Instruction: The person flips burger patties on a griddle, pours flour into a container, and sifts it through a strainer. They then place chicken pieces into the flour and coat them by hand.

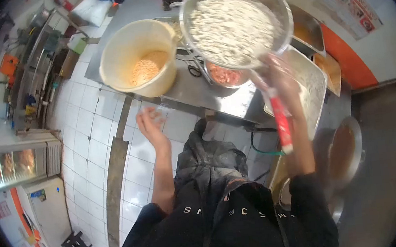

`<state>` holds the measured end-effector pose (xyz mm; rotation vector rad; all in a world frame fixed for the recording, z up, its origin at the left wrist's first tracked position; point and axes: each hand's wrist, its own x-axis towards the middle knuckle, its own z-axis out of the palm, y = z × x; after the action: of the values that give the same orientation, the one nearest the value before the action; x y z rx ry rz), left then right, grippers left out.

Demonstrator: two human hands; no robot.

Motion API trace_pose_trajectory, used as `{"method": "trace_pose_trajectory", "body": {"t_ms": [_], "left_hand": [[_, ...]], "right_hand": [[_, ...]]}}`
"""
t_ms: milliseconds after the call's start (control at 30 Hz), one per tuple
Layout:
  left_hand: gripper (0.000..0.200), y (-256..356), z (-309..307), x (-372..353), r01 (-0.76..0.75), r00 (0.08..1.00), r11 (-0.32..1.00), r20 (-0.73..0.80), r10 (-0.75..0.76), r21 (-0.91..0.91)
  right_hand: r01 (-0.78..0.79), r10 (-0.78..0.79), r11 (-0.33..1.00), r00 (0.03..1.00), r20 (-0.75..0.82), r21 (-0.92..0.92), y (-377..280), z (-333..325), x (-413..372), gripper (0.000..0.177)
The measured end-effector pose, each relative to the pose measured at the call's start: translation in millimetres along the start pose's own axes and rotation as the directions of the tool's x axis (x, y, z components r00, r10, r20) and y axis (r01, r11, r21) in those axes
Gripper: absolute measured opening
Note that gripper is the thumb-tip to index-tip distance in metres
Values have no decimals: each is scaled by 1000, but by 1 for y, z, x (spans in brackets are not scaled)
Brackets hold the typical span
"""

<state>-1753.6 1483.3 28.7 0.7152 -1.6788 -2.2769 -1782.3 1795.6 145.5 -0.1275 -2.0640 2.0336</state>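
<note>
A large round metal strainer (234, 30) full of pale, floury pieces is up over the steel table, at the top of the view. Its red-wrapped handle (281, 122) runs down along my right forearm. My right hand (279, 74), blurred by motion, is closed on the strainer near its rim. My left hand (151, 122) hangs in the air in front of the table edge, fingers apart and holding nothing. Left of the strainer stands a cream plastic bucket (111, 60) with orange-brown crumbs (149, 68) inside. Below the strainer, a bowl of pink raw meat (224, 74) is partly covered.
A metal tray (316, 82) with white powder lies at the right, beside an orange-edged wall. Farther right is a large pot (345, 149) of brown liquid. Black scissors (194, 71) rest on the table (117, 16). A green hose (264, 152) hangs below. Shelves (32, 63) stand left.
</note>
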Motion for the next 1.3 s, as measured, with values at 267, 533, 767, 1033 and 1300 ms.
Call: {"method": "trace_pose_trajectory", "body": {"t_ms": [267,533,767,1033,1300], "left_hand": [[46,42,-26,122,-11,996,941,-84,-19,-338],[36,88,-48,141,157,987,844,70,-142,-513],[33,103,-65,171,352,931,824,256,-260,-444],[41,114,-74,195,494,864,731,358,-353,-471],[48,145,-151,185,319,938,912,221,-266,-258]], "right_hand": [[203,-40,861,940,338,-465,-47,188,45,74],[583,105,186,788,606,-791,-42,269,23,81],[402,-80,113,915,395,-909,-35,286,14,81],[-343,320,902,939,-128,-261,-35,285,4,35],[-595,710,599,704,12,-535,-13,316,-19,46]]}}
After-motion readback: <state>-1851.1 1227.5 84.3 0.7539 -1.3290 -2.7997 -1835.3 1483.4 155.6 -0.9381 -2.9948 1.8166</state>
